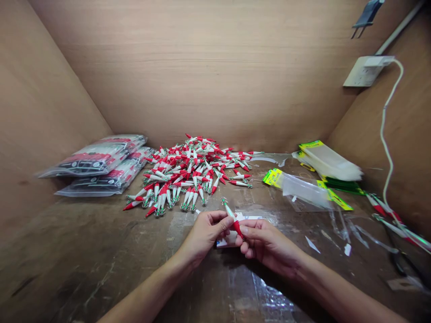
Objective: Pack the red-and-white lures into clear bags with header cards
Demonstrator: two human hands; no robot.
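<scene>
Both my hands meet over the middle of the worn table (84, 260). My left hand (204, 235) and my right hand (266, 244) each pinch one red-and-white squid lure (231, 216), its red tip at my fingers and its hooked end pointing up and away. A small white card (226, 241) lies under my fingers. Just beyond my hands lies a large pile of the same lures (191, 172).
Sealed plastic packs (101, 163) are stacked at the far left. Clear bags with yellow-green headers (303, 188) and a stack of them (328, 161) lie at the right, with a few lures (393, 220), a wall socket (365, 72) and white cable (385, 134). Plywood walls enclose the table.
</scene>
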